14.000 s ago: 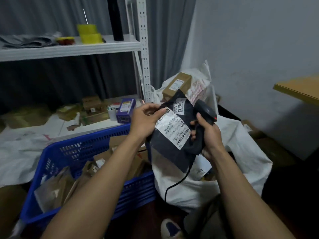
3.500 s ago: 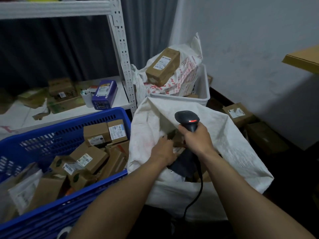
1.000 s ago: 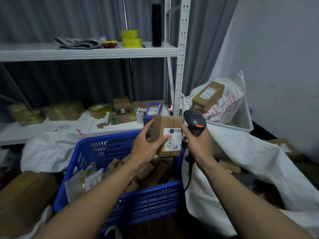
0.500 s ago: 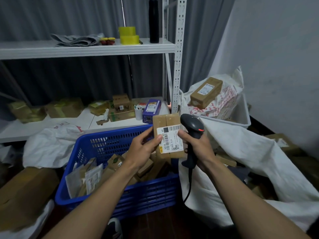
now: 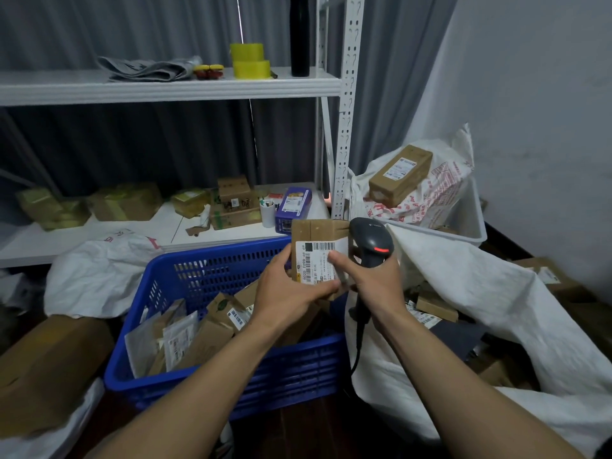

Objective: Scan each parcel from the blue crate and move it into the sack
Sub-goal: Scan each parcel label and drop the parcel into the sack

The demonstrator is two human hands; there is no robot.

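- Parcel (image 5: 319, 230), a brown box, is held above the far right corner of the blue crate (image 5: 231, 376), beside the white sack (image 5: 480, 293).
- Left hand (image 5: 284, 288) grips its left side.
- Right hand (image 5: 377, 283) grips the scanner (image 5: 371, 241), with its thumb lying across the label (image 5: 313, 265).
- The label reads "502D T098-69".
- Yellow tape rolls (image 5: 250, 61) sit on the upper shelf (image 5: 165, 89).

Probably parcel stockroom: metal shelving (image 5: 344, 127), labelled cartons (image 5: 400, 173), tape rolls (image 5: 250, 61), woven sack (image 5: 480, 286).
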